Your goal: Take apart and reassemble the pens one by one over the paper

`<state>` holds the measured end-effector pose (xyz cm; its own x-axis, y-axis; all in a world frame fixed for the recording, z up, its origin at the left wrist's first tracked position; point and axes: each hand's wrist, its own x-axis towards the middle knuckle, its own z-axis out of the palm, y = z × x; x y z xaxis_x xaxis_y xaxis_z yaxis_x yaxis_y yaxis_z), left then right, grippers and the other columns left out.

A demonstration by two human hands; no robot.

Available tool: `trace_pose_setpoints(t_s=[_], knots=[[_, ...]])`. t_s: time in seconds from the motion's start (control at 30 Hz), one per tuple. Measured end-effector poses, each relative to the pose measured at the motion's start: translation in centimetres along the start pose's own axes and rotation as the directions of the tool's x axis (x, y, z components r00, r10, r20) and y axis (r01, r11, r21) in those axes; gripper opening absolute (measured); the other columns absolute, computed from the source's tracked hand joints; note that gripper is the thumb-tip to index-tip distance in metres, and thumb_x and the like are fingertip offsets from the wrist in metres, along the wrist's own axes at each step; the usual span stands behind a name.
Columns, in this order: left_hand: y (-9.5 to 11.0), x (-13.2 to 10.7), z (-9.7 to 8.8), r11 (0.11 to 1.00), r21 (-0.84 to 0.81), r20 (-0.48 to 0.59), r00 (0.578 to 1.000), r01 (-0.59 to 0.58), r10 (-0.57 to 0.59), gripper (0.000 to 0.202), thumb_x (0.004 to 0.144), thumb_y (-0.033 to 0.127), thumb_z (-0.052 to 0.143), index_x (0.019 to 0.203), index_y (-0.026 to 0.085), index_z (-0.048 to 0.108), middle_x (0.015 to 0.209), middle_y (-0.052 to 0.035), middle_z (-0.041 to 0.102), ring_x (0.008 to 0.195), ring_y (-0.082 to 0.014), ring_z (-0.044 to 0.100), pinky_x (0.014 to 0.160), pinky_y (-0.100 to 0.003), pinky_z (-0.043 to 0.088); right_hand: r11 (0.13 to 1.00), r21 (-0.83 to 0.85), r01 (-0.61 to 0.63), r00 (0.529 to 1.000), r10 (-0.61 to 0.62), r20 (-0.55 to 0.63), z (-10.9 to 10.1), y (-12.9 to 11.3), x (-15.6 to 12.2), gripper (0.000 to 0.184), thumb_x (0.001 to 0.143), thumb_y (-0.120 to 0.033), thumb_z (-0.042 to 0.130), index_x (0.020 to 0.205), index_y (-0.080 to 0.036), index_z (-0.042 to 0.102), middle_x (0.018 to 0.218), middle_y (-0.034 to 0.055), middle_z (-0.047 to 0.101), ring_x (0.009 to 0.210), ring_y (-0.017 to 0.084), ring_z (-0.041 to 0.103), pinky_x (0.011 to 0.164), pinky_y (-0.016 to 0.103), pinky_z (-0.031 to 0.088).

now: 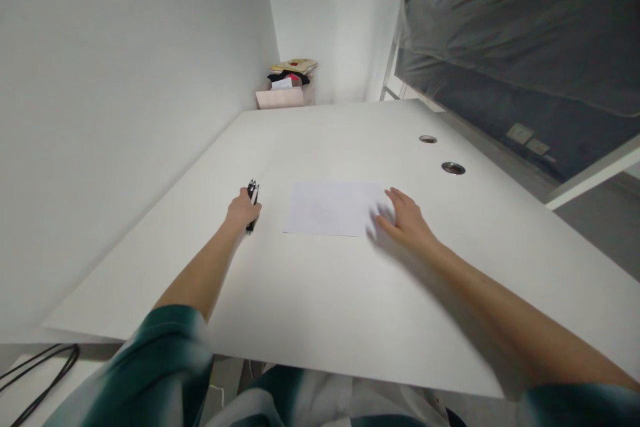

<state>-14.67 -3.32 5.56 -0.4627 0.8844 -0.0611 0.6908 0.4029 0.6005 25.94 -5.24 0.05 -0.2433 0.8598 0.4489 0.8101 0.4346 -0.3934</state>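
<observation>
A sheet of white paper (327,209) lies flat on the white table. To its left, my left hand (242,210) is closed around a small bundle of black pens (253,205), whose silvery tips stick out past the fingers. At the paper's right end, my right hand (406,217) has its thumb and fingers apart and grips nothing. It casts a shadow on the sheet; whether the fingertips touch the paper I cannot tell.
The white table (330,307) meets a wall on the left. At its far end stands a pink box (281,98) with cloth items on top. Two round cable holes (453,168) are on the right. A white metal frame (595,173) stands beyond the right edge; black cables (60,363) hang at lower left.
</observation>
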Motion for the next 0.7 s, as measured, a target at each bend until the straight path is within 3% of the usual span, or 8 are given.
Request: trace_pose_setpoints(t_s=[0.07, 0.17, 0.3, 0.47, 0.6, 0.7], knots=[[0.0, 1.5, -0.2, 0.922, 0.378, 0.013, 0.997, -0.08, 0.081, 0.042, 0.074, 0.018, 0.062, 0.115, 0.014, 0.05, 0.109, -0.0231, 0.066, 0.106, -0.0365, 0.064, 0.087, -0.045, 0.051, 0.998, -0.058, -0.04, 0.998, 0.038, -0.043, -0.2, 2.5, -0.8, 0.058, 0.086, -0.042, 0.049, 0.138, -0.016, 0.045, 0.142, 0.0203, 0.046, 0.133, 0.035, 0.042, 0.109, 0.054, 0.034], [0.8, 2.5, 1.0, 0.82, 0.556, 0.1, 0.991, -0.131, 0.091, 0.045, 0.08, 0.024, 0.055, 0.123, 0.011, 0.047, 0.116, -0.0279, 0.063, 0.109, -0.0385, 0.062, 0.088, -0.046, 0.05, 0.996, -0.041, -0.076, 0.993, 0.071, -0.099, -0.2, 4.3, -1.4, 0.054, 0.085, -0.038, 0.049, 0.134, -0.018, 0.048, 0.133, 0.0193, 0.052, 0.126, 0.035, 0.047, 0.105, 0.055, 0.038], [1.8, 2.6, 2.7, 0.817, 0.566, 0.053, 0.994, -0.113, 0.1, 0.049, 0.084, 0.033, 0.049, 0.128, 0.01, 0.047, 0.12, -0.0278, 0.061, 0.112, -0.0376, 0.06, 0.089, -0.047, 0.049, 0.996, 0.001, -0.087, 0.987, 0.087, -0.137, -0.1, 4.7, -1.3, 0.049, 0.085, -0.035, 0.048, 0.132, -0.021, 0.05, 0.129, 0.0173, 0.054, 0.123, 0.034, 0.049, 0.103, 0.055, 0.04], [1.4, 2.3, 2.9, 0.828, 0.557, -0.001, 0.998, -0.057, 0.069, 0.066, 0.085, 0.054, 0.045, 0.132, 0.008, 0.047, 0.134, -0.0288, 0.05, 0.126, -0.0418, 0.047, 0.097, -0.054, 0.044, 0.996, 0.037, -0.076, 0.992, 0.079, -0.096, -0.1, 4.5, -1.2, 0.046, 0.085, -0.035, 0.048, 0.129, -0.021, 0.051, 0.128, 0.0173, 0.054, 0.122, 0.033, 0.05, 0.103, 0.054, 0.04], [0.5, 1.2, 2.6, 0.83, 0.554, 0.047, 0.998, -0.06, 0.041, 0.098, 0.08, 0.075, 0.037, 0.148, 0.005, 0.028, 0.149, -0.0295, 0.034, 0.135, -0.0455, 0.036, 0.105, -0.057, 0.036, 0.994, 0.054, -0.096, 0.99, 0.101, -0.102, 0.0, 4.5, -1.3, 0.044, 0.085, -0.036, 0.047, 0.127, -0.021, 0.052, 0.126, 0.0174, 0.054, 0.122, 0.033, 0.05, 0.102, 0.053, 0.041], [-0.1, 0.2, 2.7, 0.832, 0.543, 0.115, 0.991, -0.117, 0.064, 0.1, 0.081, 0.076, 0.032, 0.154, 0.008, 0.017, 0.157, -0.0268, 0.021, 0.139, -0.0445, 0.032, 0.108, -0.056, 0.033, 0.992, 0.067, -0.105, 0.988, 0.112, -0.111, 0.0, 4.6, -1.3, 0.043, 0.086, -0.035, 0.047, 0.127, -0.023, 0.052, 0.126, 0.0166, 0.054, 0.121, 0.032, 0.051, 0.101, 0.053, 0.042]])
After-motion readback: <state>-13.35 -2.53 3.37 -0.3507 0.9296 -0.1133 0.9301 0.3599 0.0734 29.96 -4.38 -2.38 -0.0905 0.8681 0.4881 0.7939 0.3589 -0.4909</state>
